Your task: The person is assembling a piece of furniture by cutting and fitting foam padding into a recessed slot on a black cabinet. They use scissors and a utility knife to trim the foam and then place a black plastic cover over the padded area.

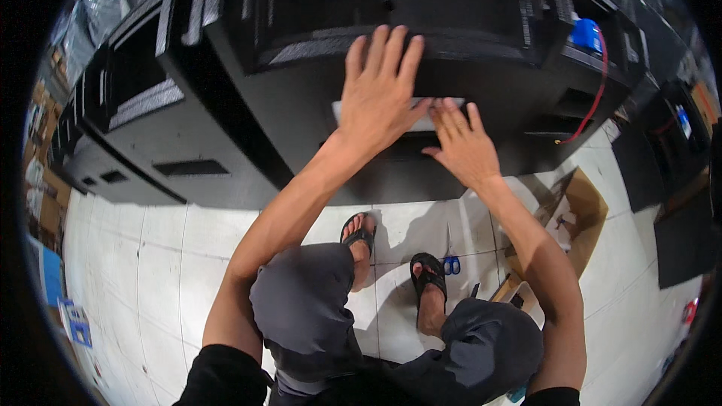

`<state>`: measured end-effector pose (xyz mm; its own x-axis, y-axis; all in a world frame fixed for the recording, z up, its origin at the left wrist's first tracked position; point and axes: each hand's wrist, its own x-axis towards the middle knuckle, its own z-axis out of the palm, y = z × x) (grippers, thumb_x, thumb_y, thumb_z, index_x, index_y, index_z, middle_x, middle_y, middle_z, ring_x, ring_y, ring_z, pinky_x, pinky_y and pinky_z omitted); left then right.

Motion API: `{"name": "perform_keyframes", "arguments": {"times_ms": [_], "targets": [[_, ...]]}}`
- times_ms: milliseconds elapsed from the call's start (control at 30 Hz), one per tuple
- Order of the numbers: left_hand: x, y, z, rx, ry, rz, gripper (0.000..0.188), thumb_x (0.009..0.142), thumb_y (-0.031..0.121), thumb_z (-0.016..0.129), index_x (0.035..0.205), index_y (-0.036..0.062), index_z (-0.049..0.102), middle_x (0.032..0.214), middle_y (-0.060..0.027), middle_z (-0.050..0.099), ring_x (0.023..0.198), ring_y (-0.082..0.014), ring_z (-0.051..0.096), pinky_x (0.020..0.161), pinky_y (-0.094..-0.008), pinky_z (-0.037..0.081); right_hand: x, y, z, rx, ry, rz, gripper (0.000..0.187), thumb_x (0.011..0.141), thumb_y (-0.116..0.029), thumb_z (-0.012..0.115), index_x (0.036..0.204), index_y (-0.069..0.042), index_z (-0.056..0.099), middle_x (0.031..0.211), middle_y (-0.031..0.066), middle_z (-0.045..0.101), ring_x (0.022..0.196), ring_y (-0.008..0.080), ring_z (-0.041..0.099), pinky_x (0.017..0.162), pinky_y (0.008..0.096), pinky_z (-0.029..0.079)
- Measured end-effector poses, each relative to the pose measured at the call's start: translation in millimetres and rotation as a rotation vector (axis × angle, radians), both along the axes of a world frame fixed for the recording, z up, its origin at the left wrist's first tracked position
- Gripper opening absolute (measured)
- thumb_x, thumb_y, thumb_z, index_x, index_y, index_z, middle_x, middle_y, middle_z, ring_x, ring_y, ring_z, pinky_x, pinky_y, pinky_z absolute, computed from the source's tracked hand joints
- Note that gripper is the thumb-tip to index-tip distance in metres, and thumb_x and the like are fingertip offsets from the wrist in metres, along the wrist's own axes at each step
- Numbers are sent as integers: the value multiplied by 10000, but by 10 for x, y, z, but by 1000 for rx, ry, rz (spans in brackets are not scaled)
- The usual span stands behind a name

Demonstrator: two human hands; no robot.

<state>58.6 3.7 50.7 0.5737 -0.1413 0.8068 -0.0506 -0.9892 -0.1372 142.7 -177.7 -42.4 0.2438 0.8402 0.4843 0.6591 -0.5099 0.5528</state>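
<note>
In front of me stands a large black cabinet (pixel 263 105) with an open recess at its top. A whitish flat piece (pixel 426 123), perhaps a label or sheet, lies against its front panel, partly covered by my hands. My left hand (pixel 378 94) is spread over the piece, its fingertips reaching up to the recess's lower edge. Lower and to the right, my right hand (pixel 464 146) has its fingers stretched out, their tips at the piece's right part. A dark slot in the panel shows just below the piece.
More black cabinets (pixel 135 120) stand at the left. A blue object (pixel 587 34) with a red wire sits on the cabinet's right. On the tiled floor are blue-handled scissors (pixel 450 264) and an open cardboard box (pixel 587 214). My sandalled feet are near the cabinet's base.
</note>
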Motion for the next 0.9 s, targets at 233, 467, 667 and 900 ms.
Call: {"name": "perform_keyframes", "arguments": {"times_ms": [233, 467, 667, 900], "targets": [[-81, 26, 70, 31, 61, 65, 940, 674, 455, 825, 1411, 34, 421, 1470, -164, 403, 1398, -334, 328, 1151, -496, 216, -479, -228, 87, 55, 181, 90, 703, 941, -516, 494, 1415, 1, 451, 1527, 152, 370, 1451, 285, 267, 1185, 490, 181], [-70, -113, 64, 36, 48, 30, 892, 726, 413, 816, 1423, 31, 412, 1488, -166, 393, 1412, -336, 317, 1148, -487, 233, -1161, -1046, 391, 232, 927, 105, 572, 940, -423, 579, 1267, 47, 588, 1310, 241, 576, 1257, 372, 528, 1105, 489, 345], [-101, -26, -101, 116, -36, 93, 796, 797, 395, 766, 1440, 78, 419, 1510, -125, 389, 1416, -307, 329, 1147, -475, 253, -1801, -1435, 760, 734, 2159, 451, 568, 999, -468, 506, 1025, 56, 723, 895, 155, 736, 798, 172, 698, 712, 273, 534], [-74, -6, -97, 226, -62, 95, 713, 881, 395, 699, 1448, 72, 413, 1490, -130, 423, 1406, -304, 355, 1156, -464, 280, -1903, -1273, 474, 930, 2026, 399, 788, 955, -646, 420, 826, 57, 753, 740, 206, 706, 713, 249, 693, 691, 312, 535]]}}
